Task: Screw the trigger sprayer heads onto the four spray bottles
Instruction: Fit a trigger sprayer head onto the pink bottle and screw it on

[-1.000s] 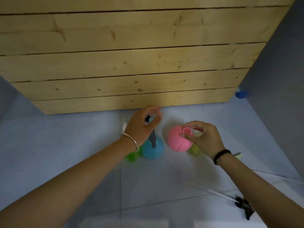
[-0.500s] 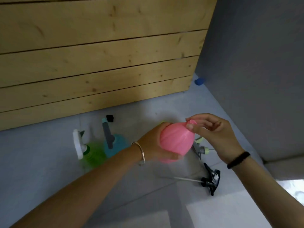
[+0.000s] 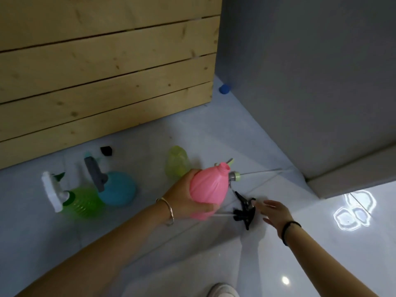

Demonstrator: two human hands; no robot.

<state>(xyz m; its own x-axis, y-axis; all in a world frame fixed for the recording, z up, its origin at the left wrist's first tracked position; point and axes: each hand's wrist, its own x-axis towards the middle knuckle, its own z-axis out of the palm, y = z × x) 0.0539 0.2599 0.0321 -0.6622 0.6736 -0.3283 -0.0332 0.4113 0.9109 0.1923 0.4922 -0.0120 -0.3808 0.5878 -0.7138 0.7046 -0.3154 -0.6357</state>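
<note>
The left hand (image 3: 188, 200) has its grip wrapped around the belly of a pink spray bottle (image 3: 209, 189), held off the floor and tilted, its open neck pointing up and to the right with no sprayer on it. The right hand (image 3: 275, 213) reaches out with its grip spread and empty, fingertips just beside a black trigger sprayer head (image 3: 244, 211) lying on the floor, its thin white dip tube running left under the bottle. A second loose head with a pale green collar (image 3: 234, 175) lies just behind, near a bare yellow-green bottle (image 3: 176, 161). Further left, a teal bottle (image 3: 117, 188) and a green bottle (image 3: 82, 202) stand with heads already on. The risks, as a judgement: the long tube could snag or miss the narrow neck, and the tilted bottle could slip. The floor (image 3: 192, 249) is pale, glossy tile, dimly lit, with a wooden plank wall (image 3: 107, 82) behind and a grey wall (image 3: 310, 82) to the right.
</note>
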